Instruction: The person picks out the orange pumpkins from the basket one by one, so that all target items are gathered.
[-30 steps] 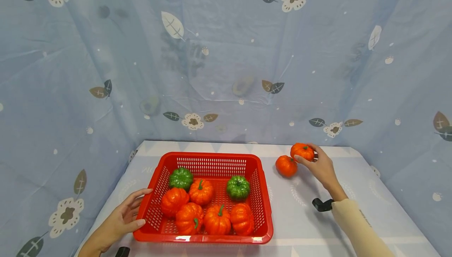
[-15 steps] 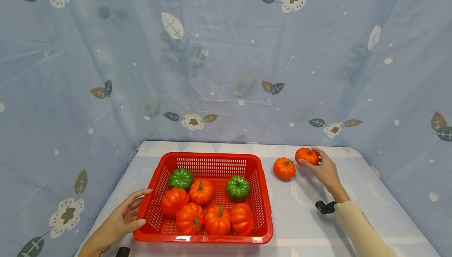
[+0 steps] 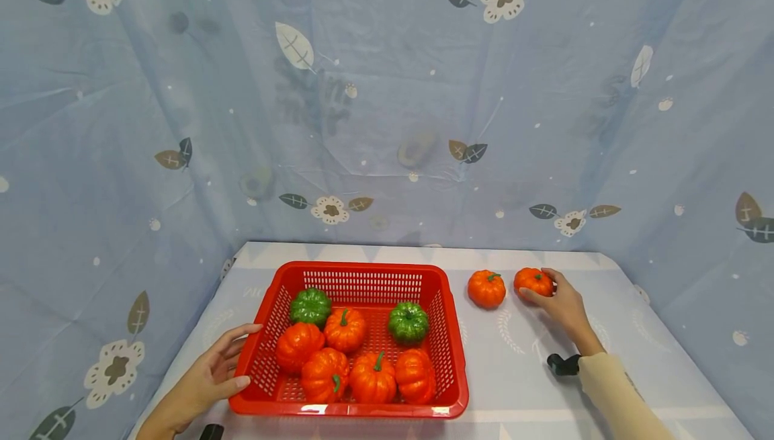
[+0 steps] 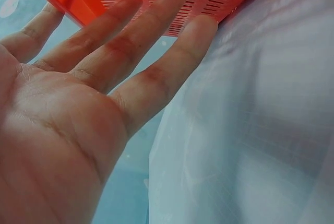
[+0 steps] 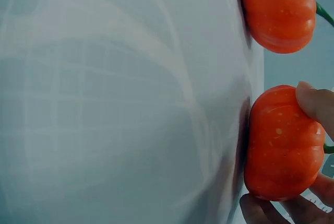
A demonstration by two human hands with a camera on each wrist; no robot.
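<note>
A person's right hand (image 3: 567,304), thumb and fingers on opposite sides, pinches an orange pumpkin (image 3: 531,283) at the table (image 3: 514,393), right of centre in the lower half of the head view, while a second pumpkin (image 3: 486,289) sits just to its left, the two slightly apart. At lower left, the left hand (image 3: 208,376), fingers spread and nearly straight, touches the left side of a red basket (image 3: 363,267). Inside the basket, at lower centre, lie five orange pumpkins (image 3: 372,378) and two green pumpkins (image 3: 408,322); a blue floral curtain (image 3: 387,111) fills the upper frame
</note>
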